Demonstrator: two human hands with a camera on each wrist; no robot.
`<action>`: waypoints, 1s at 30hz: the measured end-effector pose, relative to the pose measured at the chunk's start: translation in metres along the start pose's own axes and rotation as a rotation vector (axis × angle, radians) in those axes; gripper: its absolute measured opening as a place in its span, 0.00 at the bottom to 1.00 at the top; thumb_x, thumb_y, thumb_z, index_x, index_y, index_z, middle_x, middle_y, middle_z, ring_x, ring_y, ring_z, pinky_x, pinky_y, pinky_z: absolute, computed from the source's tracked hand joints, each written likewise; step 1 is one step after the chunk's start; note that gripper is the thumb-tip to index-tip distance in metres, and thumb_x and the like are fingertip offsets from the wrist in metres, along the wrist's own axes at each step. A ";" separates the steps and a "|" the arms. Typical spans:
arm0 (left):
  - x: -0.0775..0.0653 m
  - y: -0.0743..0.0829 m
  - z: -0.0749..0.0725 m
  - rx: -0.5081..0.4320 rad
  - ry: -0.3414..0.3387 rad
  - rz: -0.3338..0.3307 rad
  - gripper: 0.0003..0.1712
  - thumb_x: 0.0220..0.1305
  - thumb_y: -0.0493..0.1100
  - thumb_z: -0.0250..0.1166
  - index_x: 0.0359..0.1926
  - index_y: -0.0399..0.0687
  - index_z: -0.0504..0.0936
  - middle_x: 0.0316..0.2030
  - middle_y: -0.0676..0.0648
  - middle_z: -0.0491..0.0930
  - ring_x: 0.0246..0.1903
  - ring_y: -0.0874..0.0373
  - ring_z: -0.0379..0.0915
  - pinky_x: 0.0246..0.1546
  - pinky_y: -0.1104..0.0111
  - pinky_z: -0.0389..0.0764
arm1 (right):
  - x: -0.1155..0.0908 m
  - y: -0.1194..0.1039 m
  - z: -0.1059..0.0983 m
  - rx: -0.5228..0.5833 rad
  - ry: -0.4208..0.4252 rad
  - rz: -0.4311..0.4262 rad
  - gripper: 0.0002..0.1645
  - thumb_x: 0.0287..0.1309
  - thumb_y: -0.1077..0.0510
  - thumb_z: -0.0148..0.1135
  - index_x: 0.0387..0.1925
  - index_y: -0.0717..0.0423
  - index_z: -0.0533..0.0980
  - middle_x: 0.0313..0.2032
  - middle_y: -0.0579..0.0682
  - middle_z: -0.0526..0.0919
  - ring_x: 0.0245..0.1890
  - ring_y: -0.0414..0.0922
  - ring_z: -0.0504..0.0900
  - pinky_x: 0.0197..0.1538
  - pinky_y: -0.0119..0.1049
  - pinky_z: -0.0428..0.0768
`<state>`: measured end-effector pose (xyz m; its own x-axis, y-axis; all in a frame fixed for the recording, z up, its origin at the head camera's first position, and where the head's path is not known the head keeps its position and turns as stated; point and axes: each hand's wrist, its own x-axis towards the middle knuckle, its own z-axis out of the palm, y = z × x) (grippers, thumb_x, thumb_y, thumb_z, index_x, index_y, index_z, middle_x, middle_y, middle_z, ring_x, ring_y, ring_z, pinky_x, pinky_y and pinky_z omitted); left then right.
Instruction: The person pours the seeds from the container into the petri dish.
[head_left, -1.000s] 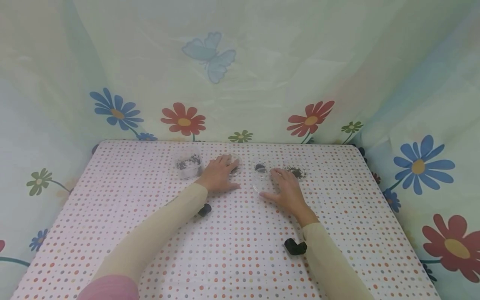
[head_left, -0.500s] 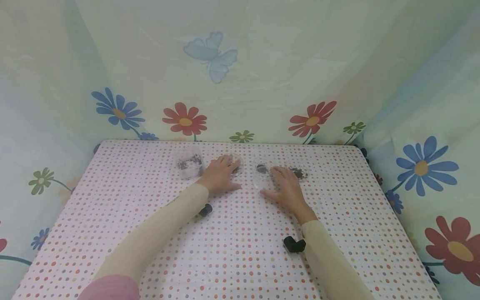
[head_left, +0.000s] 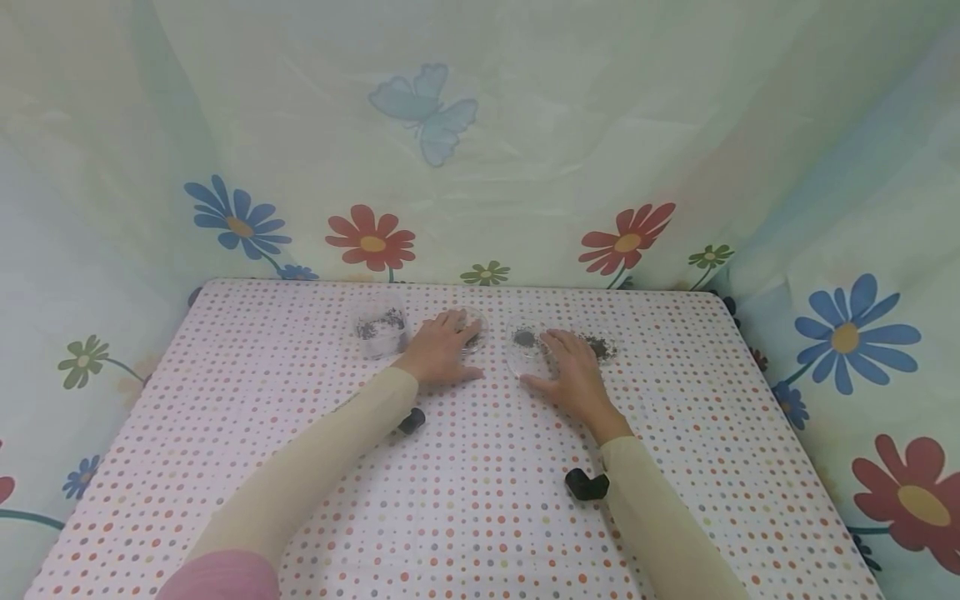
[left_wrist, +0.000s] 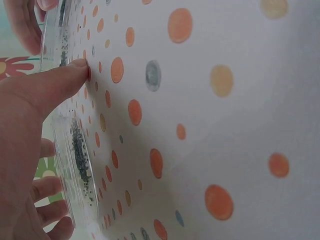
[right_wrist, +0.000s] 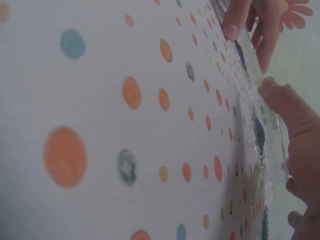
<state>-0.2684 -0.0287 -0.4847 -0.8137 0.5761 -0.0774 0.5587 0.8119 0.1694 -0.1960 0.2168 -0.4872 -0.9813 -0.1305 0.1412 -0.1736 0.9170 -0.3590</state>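
Note:
My left hand (head_left: 437, 350) lies over a clear petri dish (left_wrist: 75, 165) of dark granules (left_wrist: 81, 160). Its fingers reach along the dish's far side, and the thumb (left_wrist: 65, 80) stretches apart, its tip down at the tablecloth. To the right, my right hand (head_left: 573, 375) spans another clear petri dish (head_left: 525, 358), which has a small dark pile (head_left: 525, 337) in it. The thumb (right_wrist: 280, 97) meets the near edge of this clear plastic, while the other fingers go to its opposite side, partly hidden behind the hand in the right wrist view.
Left of my left hand stands a clear container (head_left: 378, 333) with scattered dark granules. Past my right hand sits another clear dish (head_left: 606, 340) with brown-black bits. A dotted tablecloth (head_left: 480, 500) covers the table, whose back edge meets a flowered curtain (head_left: 525, 167).
My right hand has shifted slightly forward at the petri dish, its thumb a little farther from me. The left hand stays in place over its dish.

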 end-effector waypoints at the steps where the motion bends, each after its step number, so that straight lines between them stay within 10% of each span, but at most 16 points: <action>1: 0.000 0.000 0.000 0.000 -0.001 0.000 0.51 0.56 0.71 0.61 0.75 0.59 0.55 0.74 0.42 0.53 0.73 0.45 0.50 0.70 0.48 0.59 | 0.000 0.000 0.000 -0.001 -0.001 0.003 0.49 0.51 0.38 0.69 0.67 0.57 0.64 0.69 0.58 0.64 0.71 0.58 0.59 0.74 0.58 0.51; 30: 0.001 -0.002 0.003 0.011 0.006 0.017 0.51 0.56 0.72 0.60 0.75 0.59 0.55 0.74 0.42 0.54 0.73 0.46 0.51 0.69 0.48 0.61 | 0.014 -0.001 0.003 0.003 -0.009 0.044 0.49 0.52 0.38 0.68 0.68 0.58 0.63 0.69 0.58 0.63 0.71 0.58 0.58 0.74 0.58 0.52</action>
<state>-0.2704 -0.0297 -0.4877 -0.8052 0.5890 -0.0684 0.5739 0.8031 0.1601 -0.2098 0.2126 -0.4876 -0.9887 -0.0934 0.1174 -0.1307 0.9206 -0.3679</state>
